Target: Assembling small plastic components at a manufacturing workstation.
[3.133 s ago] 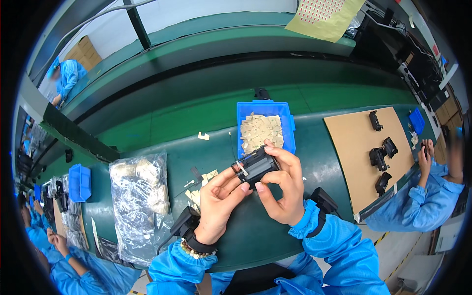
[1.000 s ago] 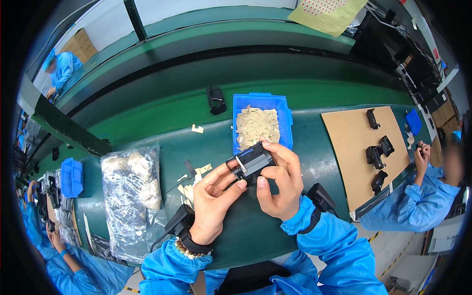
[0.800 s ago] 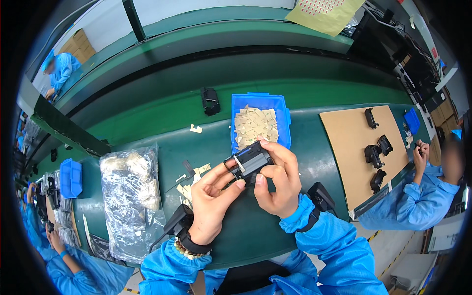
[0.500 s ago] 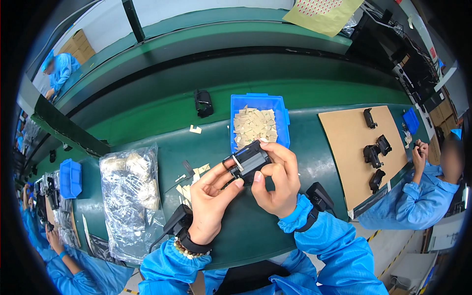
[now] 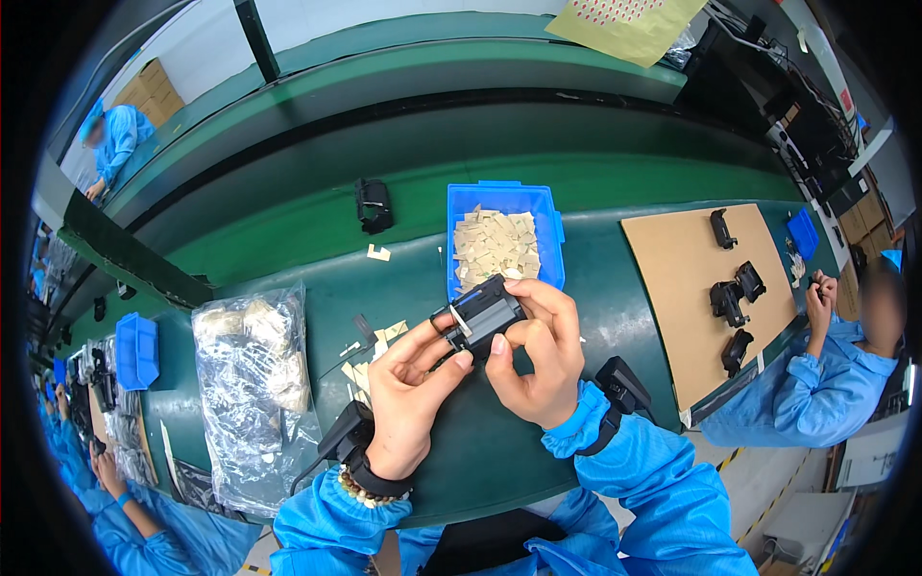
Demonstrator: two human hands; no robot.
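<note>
Black part [image 5: 492,315] held over the green bench [image 5: 610,288], left hand [image 5: 405,398] pinching its left end, right hand [image 5: 540,363] gripping its right; pale strip [image 5: 459,316] already across left end, seating unclear, remaining work can't tell; blue bin [image 5: 499,199] beyond.

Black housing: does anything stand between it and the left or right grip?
Nothing visible does: the left grip and right grip both touch the black housing directly. The blue bin lies beyond it, not between.
</note>
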